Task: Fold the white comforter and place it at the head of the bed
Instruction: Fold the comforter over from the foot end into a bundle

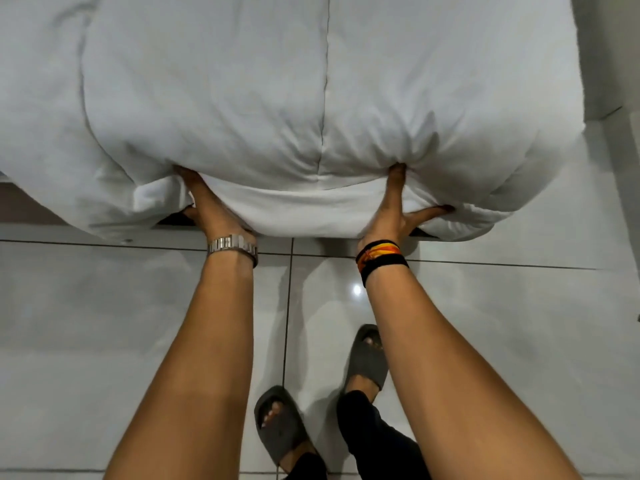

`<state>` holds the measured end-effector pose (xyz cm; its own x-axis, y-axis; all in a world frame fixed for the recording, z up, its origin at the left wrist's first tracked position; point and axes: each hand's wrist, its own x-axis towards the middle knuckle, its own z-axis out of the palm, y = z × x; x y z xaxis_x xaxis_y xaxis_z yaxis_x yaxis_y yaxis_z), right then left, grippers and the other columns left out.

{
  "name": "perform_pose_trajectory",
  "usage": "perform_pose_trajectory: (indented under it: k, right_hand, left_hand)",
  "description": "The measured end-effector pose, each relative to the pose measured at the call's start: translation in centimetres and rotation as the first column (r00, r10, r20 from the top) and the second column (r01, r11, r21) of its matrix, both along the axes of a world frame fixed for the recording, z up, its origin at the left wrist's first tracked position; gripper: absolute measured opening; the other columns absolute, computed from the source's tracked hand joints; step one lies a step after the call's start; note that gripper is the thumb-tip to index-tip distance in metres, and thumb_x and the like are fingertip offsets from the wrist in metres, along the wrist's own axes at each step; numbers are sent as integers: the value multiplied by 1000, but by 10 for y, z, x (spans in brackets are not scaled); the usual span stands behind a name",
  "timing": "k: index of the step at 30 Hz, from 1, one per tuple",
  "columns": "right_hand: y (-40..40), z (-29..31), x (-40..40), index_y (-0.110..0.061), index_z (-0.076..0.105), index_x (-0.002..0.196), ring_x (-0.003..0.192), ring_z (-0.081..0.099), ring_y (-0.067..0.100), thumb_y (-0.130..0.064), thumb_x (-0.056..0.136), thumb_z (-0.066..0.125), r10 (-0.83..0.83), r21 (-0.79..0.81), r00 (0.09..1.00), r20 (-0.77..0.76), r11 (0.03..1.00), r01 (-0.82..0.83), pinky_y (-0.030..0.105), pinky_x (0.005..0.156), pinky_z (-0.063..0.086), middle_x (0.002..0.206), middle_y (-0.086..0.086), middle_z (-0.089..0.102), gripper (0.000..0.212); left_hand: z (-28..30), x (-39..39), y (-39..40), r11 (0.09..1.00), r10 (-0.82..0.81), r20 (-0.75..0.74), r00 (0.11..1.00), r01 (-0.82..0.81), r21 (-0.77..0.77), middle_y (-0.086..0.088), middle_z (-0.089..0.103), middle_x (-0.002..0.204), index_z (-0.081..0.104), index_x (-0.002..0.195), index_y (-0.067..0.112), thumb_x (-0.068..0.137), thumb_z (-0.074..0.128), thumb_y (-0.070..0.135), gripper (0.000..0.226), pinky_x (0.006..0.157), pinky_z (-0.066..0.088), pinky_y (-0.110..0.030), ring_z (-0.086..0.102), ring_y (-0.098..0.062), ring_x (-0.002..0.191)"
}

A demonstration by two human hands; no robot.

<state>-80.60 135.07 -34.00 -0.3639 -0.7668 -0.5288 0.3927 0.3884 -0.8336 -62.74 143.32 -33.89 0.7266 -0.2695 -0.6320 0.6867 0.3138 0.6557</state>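
Below, both hands grip the near edge of the thick white quilted comforter [277,98], which lies bunched on the bed and overhangs its edge toward the glossy grey tiled floor [104,306]. On the left hand [207,206], fingers are tucked under the fabric, and a silver metal watch [232,247] circles its wrist. On the right hand [394,209], fingers are buried in the folds with the thumb spread along the hem, black and orange wristbands [381,259] behind it. Grey slide sandals [282,420] stand on the tiles.
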Motion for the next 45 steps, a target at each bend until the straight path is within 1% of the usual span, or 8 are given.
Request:
perform_pose_trajectory:
  k: [8, 12, 24, 31, 35, 39, 42, 45]
  right_hand:
    - [53, 92, -41, -40, 8, 166, 139, 49, 19, -41, 62, 100, -35, 119, 989, -143, 992, 52, 45, 115, 44, 165, -4, 32, 139]
    - [78, 195, -66, -39, 3, 166, 150, 36, 18, -27, 70, 96, 58, 156, 973, -222, 988, -23, 44, 123, 33, 170, -3, 21, 134]
    - [-104, 400, 33, -30, 8, 167, 140, 48, 27, -8, 80, 82, 58, -172, 936, -347, 977, -125, 16, 101, 35, 162, 14, 38, 117]
    - [-311, 391, 126, -36, 3, 167, 142, 46, 34, -21, 88, 75, 263, -75, 915, -307, 951, -298, 48, 117, 41, 162, 16, 36, 108]
    - [-389, 354, 145, -29, 17, 167, 152, 37, 26, -29, 97, 73, 570, -62, 723, -389, 767, -638, 45, 123, 35, 168, 10, 32, 90]
    - [-372, 312, 126, -27, 35, 163, 158, 21, 25, -36, 101, 67, 487, 13, 490, -723, 719, -695, 39, 128, 20, 172, 8, 22, 71]
    - [-304, 278, 99, -38, 28, 163, 161, 4, 29, -52, 99, 61, 344, 108, 374, -861, 843, -527, 62, 125, 8, 174, 15, 5, 73]
    - [-270, 253, 89, -57, 3, 160, 160, -14, 34, -72, 92, 57, 385, 278, 569, -726, 922, -269, 79, 117, 5, 173, 10, -21, 88]
  left_hand:
    - [95, -36, 60, 969, 145, -60, 988, -129, 209, -2, 75, 127, 62, 137, 20, 67, 95, 52, 84, 89, 62, -53, 77, -21, 103]
    - [189, -45, 104, 965, 162, -60, 985, -145, 217, 5, 63, 139, 34, 155, 31, 65, 100, 20, 112, 87, 63, -57, 72, -17, 109]
    - [395, 79, -66, 939, -99, 483, 870, -78, 334, -5, 13, 174, 1, 167, 25, 67, 96, 16, 138, 124, 21, -29, 25, -21, 157]
    - [396, 183, -274, 960, -214, 606, 767, 50, 275, -3, 15, 172, 0, 168, 27, 78, 88, 8, 127, 116, 33, -24, 33, -22, 152]
    - [373, 225, -359, 939, -340, 558, 757, 302, 162, -13, 58, 138, 4, 167, 32, 99, 70, 11, 97, 88, 62, -44, 69, -25, 106]
    - [327, 217, -344, 841, -527, 594, 607, 271, 469, -1, 56, 146, 28, 164, 33, 105, 60, 38, 68, 114, 44, -41, 57, -19, 132]
    - [278, 188, -277, 680, -608, 606, 513, -58, 731, -19, 34, 167, 40, 161, 20, 102, 49, 54, 69, 125, 28, -50, 32, -36, 154]
    - [248, 170, -229, 529, -462, 321, 827, -33, 848, -21, -9, 174, 15, 166, 40, 95, 34, 77, 82, 122, 19, -64, 0, -47, 160]
